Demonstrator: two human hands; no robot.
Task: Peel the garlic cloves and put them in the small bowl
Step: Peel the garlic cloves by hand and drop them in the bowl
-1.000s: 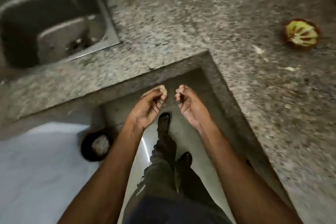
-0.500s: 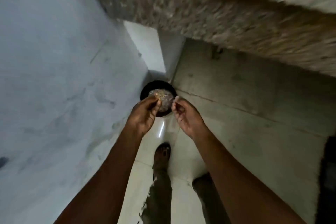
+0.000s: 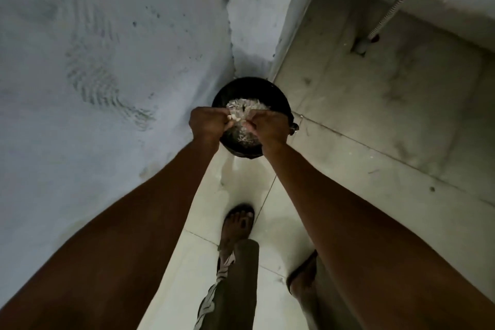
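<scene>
**Hands worked a garlic clove over the black bin**

Both hands were held out together above a round black bin [image 3: 278, 100] that stood on the tiled floor [image 3: 375, 120], in the corner where the floor met the pale plastered wall [image 3: 93, 48]. The left hand [image 3: 207, 122] had its fingers curled, pinching a small pale garlic clove [image 3: 233, 117] at the fingertips. The right hand [image 3: 265, 126] was curled too, its fingertips meeting the left hand's at the clove; whether it gripped the clove itself or a bit of skin could not be told. The clove sat between the two hands, directly over the bin's open mouth. Inside the bin lay a heap of pale, papery scraps [image 3: 246, 106]. Below the arms, one sandalled foot [image 3: 238, 225] stood on the floor near the bin. A metal hose [image 3: 396, 2] ran down the wall at the far right corner of the floor.
</scene>
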